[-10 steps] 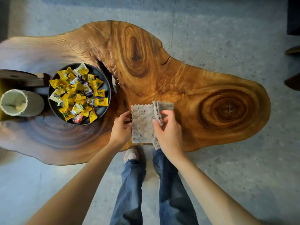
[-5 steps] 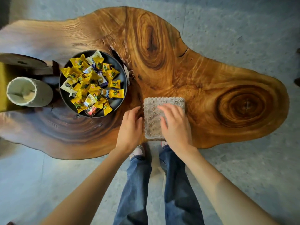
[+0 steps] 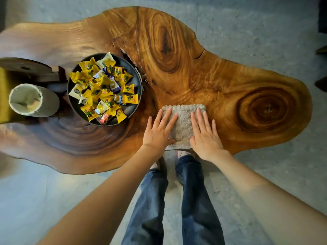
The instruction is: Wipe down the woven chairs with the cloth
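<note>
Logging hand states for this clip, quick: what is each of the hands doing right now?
Left hand: open, fingers straight, pressing flat on the cloth.
Right hand: open, fingers straight, pressing flat on the cloth too.

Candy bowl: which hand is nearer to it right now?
Left. The left hand lies flat on the cloth's left side, beside the candy bowl; the right hand lies flat on its right side, farther off.

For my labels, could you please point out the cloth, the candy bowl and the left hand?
cloth [image 3: 184, 124]: head view, middle strip between hands
candy bowl [image 3: 132, 108]: head view, bare lower-right wall
left hand [image 3: 157, 133]: head view, back
</note>
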